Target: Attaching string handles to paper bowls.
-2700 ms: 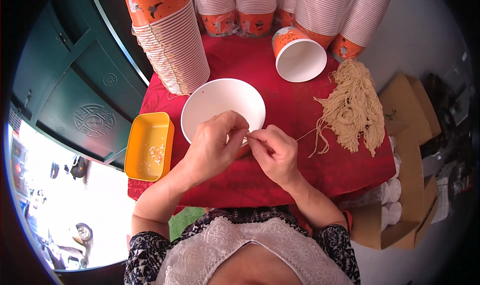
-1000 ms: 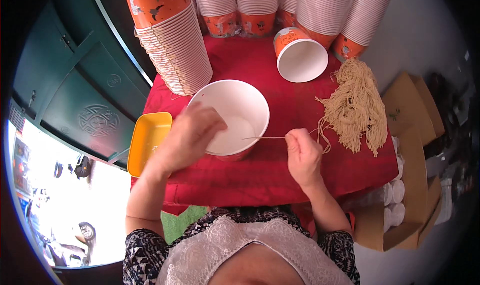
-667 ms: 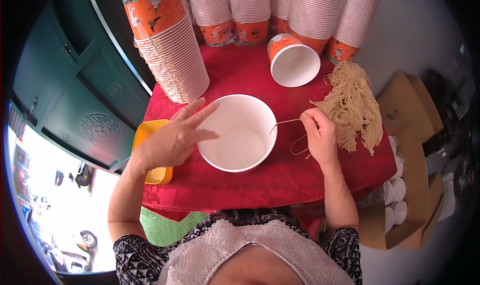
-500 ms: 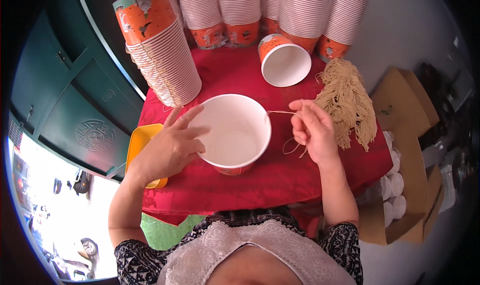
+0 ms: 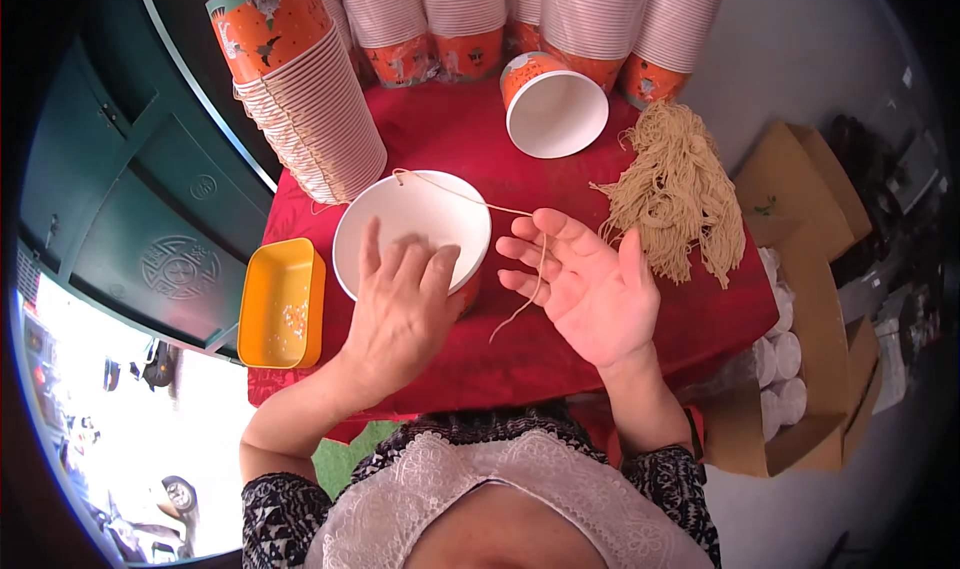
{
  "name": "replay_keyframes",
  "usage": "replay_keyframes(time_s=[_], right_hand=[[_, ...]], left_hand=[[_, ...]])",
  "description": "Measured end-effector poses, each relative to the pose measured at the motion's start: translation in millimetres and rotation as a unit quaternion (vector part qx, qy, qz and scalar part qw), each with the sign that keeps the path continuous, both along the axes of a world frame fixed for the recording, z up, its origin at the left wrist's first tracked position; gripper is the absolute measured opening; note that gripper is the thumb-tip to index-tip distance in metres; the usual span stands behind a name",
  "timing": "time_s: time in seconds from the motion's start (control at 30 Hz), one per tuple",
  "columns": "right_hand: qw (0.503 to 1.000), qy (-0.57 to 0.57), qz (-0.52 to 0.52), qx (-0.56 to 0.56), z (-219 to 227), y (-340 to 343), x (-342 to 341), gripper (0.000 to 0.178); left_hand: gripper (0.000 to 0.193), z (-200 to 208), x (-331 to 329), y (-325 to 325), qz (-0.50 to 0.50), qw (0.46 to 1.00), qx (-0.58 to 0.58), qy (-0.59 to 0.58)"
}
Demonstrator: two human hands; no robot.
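A white-lined paper bucket (image 5: 445, 204) with an orange printed outside stands on the red tablecloth in front of me, mouth facing up. My left hand (image 5: 395, 314) is over its near side, back up, its fingers apart and reaching into the mouth; the fingertips are partly smeared by motion. From the bucket's far rim, a thin beige string (image 5: 465, 193) runs right to my right hand (image 5: 590, 289). That hand is palm up with spread fingers. The string passes across them, and its loose end hangs below.
A tall stack of orange buckets (image 5: 320, 119) leans at left, beside a yellow tray (image 5: 250, 309) holding small bits. Another bucket (image 5: 555, 114) lies tipped behind. A beige string bundle (image 5: 680, 194) lies right; wrapped stacks (image 5: 470, 54) line the back. A cardboard box (image 5: 815, 369) stands beside the table.
My left hand has moved right, over the bucket's mouth. My right hand has moved left and opened from a pinch on the string. The string's attachment point has turned to the bucket's far side.
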State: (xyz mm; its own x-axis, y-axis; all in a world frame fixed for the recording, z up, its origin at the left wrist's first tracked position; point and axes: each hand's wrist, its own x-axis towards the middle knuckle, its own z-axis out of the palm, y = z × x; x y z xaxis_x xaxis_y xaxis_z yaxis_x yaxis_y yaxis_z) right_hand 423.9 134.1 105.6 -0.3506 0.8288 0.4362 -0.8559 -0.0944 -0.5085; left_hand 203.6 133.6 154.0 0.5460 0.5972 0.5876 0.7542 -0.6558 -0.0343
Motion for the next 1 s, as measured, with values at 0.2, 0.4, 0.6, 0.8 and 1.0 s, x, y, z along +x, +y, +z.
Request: replay_keyframes(time_s=[0.2, 0.4, 0.6, 0.8, 1.0], right_hand=[[0.996, 0.089, 0.008, -0.033, -4.3, -6.8, -12.4, 0.079], [0.988, 0.143, 0.049, -0.022, -8.6, -9.8, -21.1, 0.079], [0.991, 0.083, -0.075, -0.068, -23.6, -7.8, -17.0, 0.073], [0.96, -0.15, -0.215, -0.099, -32.0, -15.5, -13.7, 0.041], [0.771, -0.412, -0.409, 0.263, -8.2, -37.0, -34.6, 0.026]], left_hand=[[0.038, -30.3, 12.4, -36.5, -0.157, 0.957, -0.084, -0.229], [0.03, -43.4, 25.5, -42.7, -0.088, 0.704, -0.553, -0.437], [0.013, -48.5, 6.7, -44.8, -0.06, 0.604, -0.651, -0.456], [0.014, -55.4, -21.0, -59.5, 0.011, 0.669, -0.608, -0.427], [0.011, -21.6, -25.5, -63.2, -0.029, 0.85, -0.47, -0.235]])
